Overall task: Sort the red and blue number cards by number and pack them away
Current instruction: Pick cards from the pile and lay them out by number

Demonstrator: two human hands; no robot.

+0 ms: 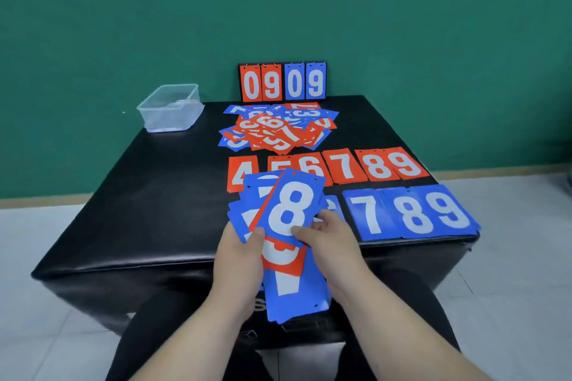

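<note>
Left hand (240,252): gripped the held fan (294,288), thumb on top.
Right hand (332,244): thumb and fingers pinched the blue 8 card (291,207).
Held fan: red and blue, white numerals, over the table's near edge.
Blue row (411,213): three in full, 7, 8, 9.
Red row (346,165): six, 4 to 9.
Loose pile (275,128): mixed, uncountable.
Scoreboard (282,82): four, 0909.

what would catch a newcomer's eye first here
Most likely the big blue 8 card on top of the fan of cards held up at the front centre of the black table. Next come the neat red row of 4 to 9 and, in front of it at right, the blue row of 7, 8, 9. Behind them lies a jumbled pile below the stand reading 0909.
</note>
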